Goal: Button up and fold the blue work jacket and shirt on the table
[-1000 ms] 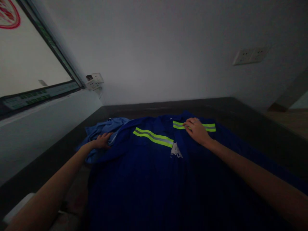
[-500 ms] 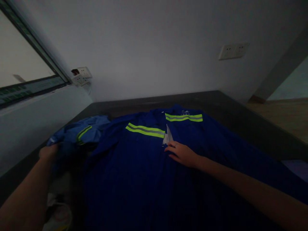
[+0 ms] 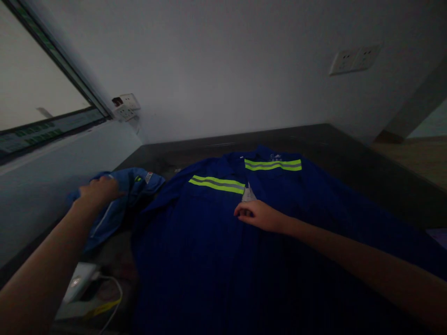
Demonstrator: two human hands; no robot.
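A dark blue work jacket with yellow-green and grey reflective stripes lies spread out, collar toward the wall. My right hand is closed, its curled fingertips at the jacket's front edge below the stripes. Just above those fingers, a small whitish piece shows in the front opening. Off to the left, a lighter blue garment lies bunched beside the jacket's sleeve. My left hand is on top of this garment, fingers bent down into the cloth and thumb pointing right; its fingertips are hidden.
The dark tabletop meets a pale wall. At lower left are a white charger-like box, a white cable and a yellow strip. Wall sockets are at right, with more sockets near the window.
My left hand has moved up and right with the lighter blue garment, which is now bunched differently. The white box and cable have come into view. My right hand stays near the jacket's front edge.
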